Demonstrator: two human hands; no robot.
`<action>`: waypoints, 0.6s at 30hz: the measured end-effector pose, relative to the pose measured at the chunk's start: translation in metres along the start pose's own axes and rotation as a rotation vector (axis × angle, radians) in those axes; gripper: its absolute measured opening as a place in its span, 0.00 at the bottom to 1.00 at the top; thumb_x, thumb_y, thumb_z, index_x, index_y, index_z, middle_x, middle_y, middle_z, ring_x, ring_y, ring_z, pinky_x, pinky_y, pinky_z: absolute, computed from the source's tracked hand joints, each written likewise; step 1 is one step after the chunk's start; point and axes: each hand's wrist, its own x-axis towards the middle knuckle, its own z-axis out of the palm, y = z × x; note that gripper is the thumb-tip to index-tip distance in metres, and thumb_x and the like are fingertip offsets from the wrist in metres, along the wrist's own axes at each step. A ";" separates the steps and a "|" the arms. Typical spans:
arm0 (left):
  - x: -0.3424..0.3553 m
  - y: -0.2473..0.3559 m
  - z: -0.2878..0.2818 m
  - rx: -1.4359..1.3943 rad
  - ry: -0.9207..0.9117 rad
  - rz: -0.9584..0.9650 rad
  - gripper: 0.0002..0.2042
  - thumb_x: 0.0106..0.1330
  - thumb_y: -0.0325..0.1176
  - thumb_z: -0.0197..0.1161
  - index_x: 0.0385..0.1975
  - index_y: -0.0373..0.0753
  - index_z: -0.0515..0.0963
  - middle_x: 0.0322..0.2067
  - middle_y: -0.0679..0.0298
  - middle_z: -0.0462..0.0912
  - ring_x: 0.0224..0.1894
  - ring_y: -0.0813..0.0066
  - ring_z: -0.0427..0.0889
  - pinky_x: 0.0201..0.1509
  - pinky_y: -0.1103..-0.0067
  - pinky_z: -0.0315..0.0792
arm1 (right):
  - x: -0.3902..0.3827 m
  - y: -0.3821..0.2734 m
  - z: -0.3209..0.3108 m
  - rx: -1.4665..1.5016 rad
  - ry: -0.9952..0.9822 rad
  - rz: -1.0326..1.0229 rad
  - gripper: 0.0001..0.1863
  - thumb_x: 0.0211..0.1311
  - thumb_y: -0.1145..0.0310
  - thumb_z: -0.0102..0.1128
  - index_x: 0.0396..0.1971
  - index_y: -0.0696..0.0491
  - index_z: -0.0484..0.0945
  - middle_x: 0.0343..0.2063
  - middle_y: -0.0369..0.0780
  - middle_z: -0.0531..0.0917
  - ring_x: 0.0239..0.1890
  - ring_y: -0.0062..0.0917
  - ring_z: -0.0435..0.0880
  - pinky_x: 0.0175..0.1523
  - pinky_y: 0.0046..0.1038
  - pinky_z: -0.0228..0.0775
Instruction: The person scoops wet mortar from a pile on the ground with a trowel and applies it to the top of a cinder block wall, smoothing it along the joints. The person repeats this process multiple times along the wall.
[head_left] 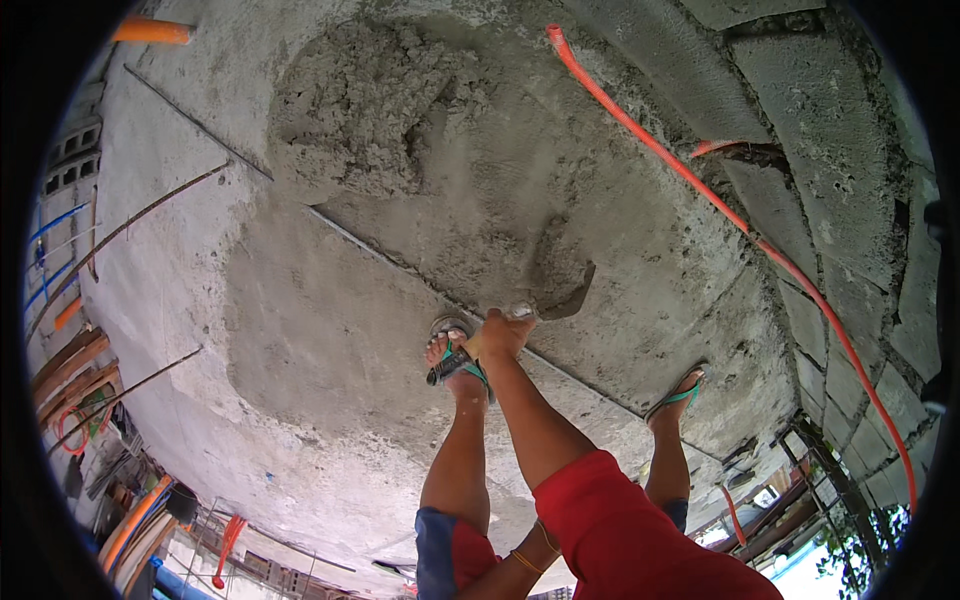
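Observation:
My right hand [502, 336] is closed around the handle of a trowel [572, 300], low over the floor between my feet. The dark trowel blade points right and rests on the smeared grey mortar [480, 235]. Part of the handle shows at the left of my fist, beside my left foot [452, 350] in a green-strapped sandal. A thin straight bar [375, 250] runs diagonally across the floor and passes beneath my right hand. Further off lies a rough heap of wet mortar [365, 110]. My left forearm [515, 575], with a band at the wrist, shows near my knee; its hand is hidden behind my red right sleeve.
An orange conduit [660, 150] curves along the right side beside grey block masonry [810, 130]. Bent steel rods [140, 215] stick out at left, near stacked boards [75, 365]. My right foot [682, 390] stands right of the bar.

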 end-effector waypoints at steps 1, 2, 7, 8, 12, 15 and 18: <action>0.002 0.001 -0.005 -0.004 -0.013 -0.005 0.35 0.75 0.60 0.53 0.76 0.48 0.63 0.71 0.55 0.73 0.71 0.58 0.73 0.69 0.54 0.70 | -0.006 0.000 0.012 -0.079 0.024 -0.082 0.29 0.59 0.71 0.68 0.55 0.63 0.62 0.45 0.52 0.77 0.47 0.40 0.79 0.54 0.40 0.72; 0.002 0.000 -0.009 -0.006 -0.024 -0.008 0.35 0.74 0.60 0.53 0.75 0.48 0.64 0.70 0.54 0.73 0.70 0.57 0.74 0.68 0.54 0.71 | -0.011 0.001 0.007 -0.146 -0.025 -0.178 0.28 0.59 0.70 0.68 0.54 0.61 0.63 0.45 0.52 0.77 0.46 0.39 0.79 0.53 0.41 0.72; 0.006 0.003 -0.016 -0.034 0.011 -0.021 0.33 0.72 0.58 0.56 0.72 0.47 0.69 0.67 0.52 0.76 0.66 0.53 0.78 0.66 0.54 0.72 | 0.004 -0.013 -0.093 -0.436 -0.152 -0.501 0.28 0.59 0.70 0.68 0.56 0.60 0.65 0.44 0.58 0.84 0.46 0.56 0.86 0.52 0.49 0.76; 0.007 0.004 -0.013 0.018 0.084 -0.010 0.29 0.72 0.54 0.58 0.66 0.44 0.73 0.60 0.50 0.80 0.59 0.48 0.82 0.61 0.55 0.75 | 0.017 -0.021 -0.100 -0.506 -0.061 -0.440 0.28 0.59 0.70 0.68 0.56 0.59 0.65 0.43 0.58 0.84 0.47 0.57 0.86 0.51 0.50 0.77; 0.016 -0.006 -0.003 -0.022 0.259 0.009 0.27 0.70 0.52 0.61 0.62 0.43 0.75 0.53 0.52 0.81 0.57 0.49 0.82 0.58 0.50 0.74 | 0.065 -0.061 -0.076 -0.802 -0.030 -0.576 0.27 0.61 0.69 0.67 0.56 0.56 0.65 0.40 0.59 0.85 0.46 0.59 0.85 0.49 0.52 0.77; 0.019 -0.007 -0.001 -0.039 0.284 0.010 0.26 0.70 0.51 0.63 0.62 0.42 0.74 0.53 0.53 0.81 0.57 0.49 0.82 0.58 0.52 0.75 | 0.067 -0.072 -0.087 -0.931 -0.346 -0.671 0.27 0.61 0.65 0.67 0.57 0.56 0.65 0.38 0.57 0.86 0.45 0.58 0.86 0.49 0.51 0.78; 0.018 -0.003 -0.008 -0.050 0.262 0.013 0.26 0.69 0.50 0.64 0.62 0.43 0.74 0.54 0.53 0.81 0.57 0.49 0.82 0.58 0.52 0.75 | 0.045 -0.068 -0.153 -0.977 -0.411 -0.610 0.28 0.60 0.64 0.69 0.56 0.57 0.68 0.38 0.56 0.86 0.44 0.57 0.86 0.49 0.50 0.79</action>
